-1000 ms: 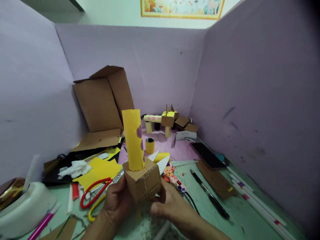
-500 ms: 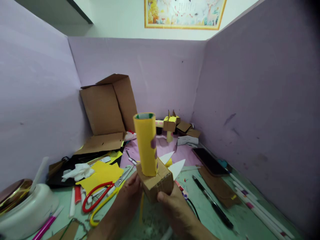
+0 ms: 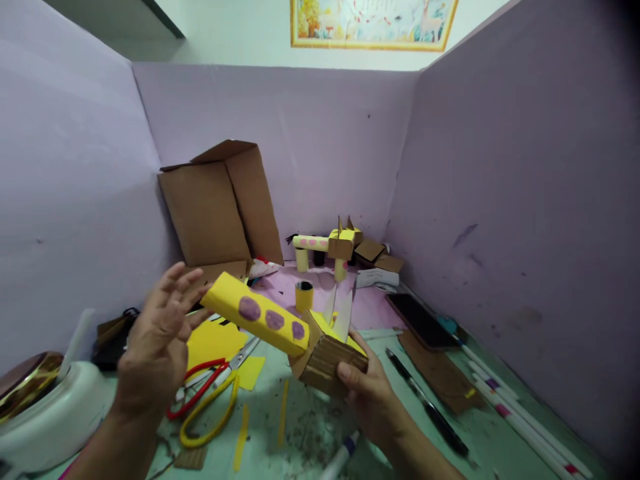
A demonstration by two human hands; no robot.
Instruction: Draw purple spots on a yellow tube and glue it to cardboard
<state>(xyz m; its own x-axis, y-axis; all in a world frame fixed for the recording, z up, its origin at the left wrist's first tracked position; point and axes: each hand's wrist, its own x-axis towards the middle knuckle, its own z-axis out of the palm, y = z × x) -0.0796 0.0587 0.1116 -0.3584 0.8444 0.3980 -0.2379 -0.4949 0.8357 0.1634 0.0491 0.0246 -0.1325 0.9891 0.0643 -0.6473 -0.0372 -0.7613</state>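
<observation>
My right hand (image 3: 367, 383) grips a small cardboard box (image 3: 333, 363), thumb on its near side. A yellow paper-covered tube (image 3: 260, 320) with purple spots sticks out of the box toward the left, slightly tilted up. Two white pointed paper pieces (image 3: 343, 310) rise from the box's yellow top. My left hand (image 3: 163, 333) is open with fingers spread at the tube's far left end; whether the fingertips touch it I cannot tell. Behind stands a similar yellow spotted cardboard figure (image 3: 313, 243) on short tube legs.
Red-handled scissors (image 3: 200, 390) and yellow-handled scissors (image 3: 213, 417) lie at left by yellow paper (image 3: 215, 347). A black pen (image 3: 425, 403) and a phone (image 3: 423, 320) lie at right. A short yellow tube (image 3: 304, 297) stands behind the box. A large cardboard box (image 3: 210, 213) leans at back left.
The tube has swung from upright to pointing left as the box turned. My left hand has let go of the box and moved left and up, its fingers spreading.
</observation>
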